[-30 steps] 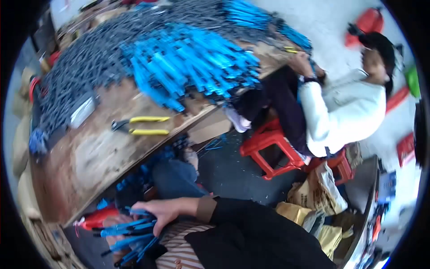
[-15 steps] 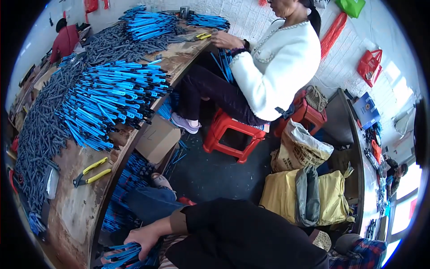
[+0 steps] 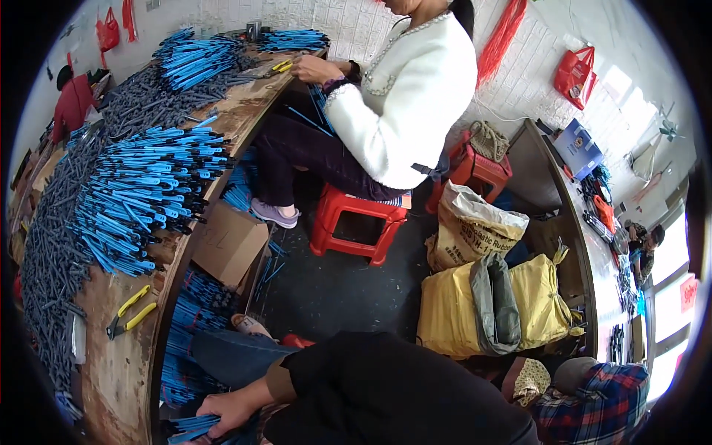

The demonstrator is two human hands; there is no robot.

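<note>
At the lower left, my right hand (image 3: pixel 228 410) closes round a small bundle of thin blue strips with dark ends (image 3: pixel 193 426), beside the table's near edge. The black-sleeved right arm reaches across to it from the right. Under the bundle, a sliver of skin at the lower border looks like my left hand (image 3: pixel 199 440); its fingers are hidden. More blue strips (image 3: pixel 182 371) are heaped below the tabletop, next to my jeans-clad leg. On the wooden table (image 3: pixel 119 371) above lie yellow-handled pliers (image 3: pixel 139 317), close to a large pile of blue strips (image 3: pixel 141 189).
Dark grey rod-like pieces (image 3: pixel 55 237) cover the table's far side. Across from me, a person in white (image 3: pixel 408 96) sits on a red stool (image 3: pixel 356 226), hands at the table edge. A cardboard box (image 3: pixel 231 241) stands under the table; yellow sacks (image 3: pixel 452 315) lie at right.
The view has turned, so the room sits further left. My right hand and the bundle have shifted slightly down and left, and less of the bundle shows.
</note>
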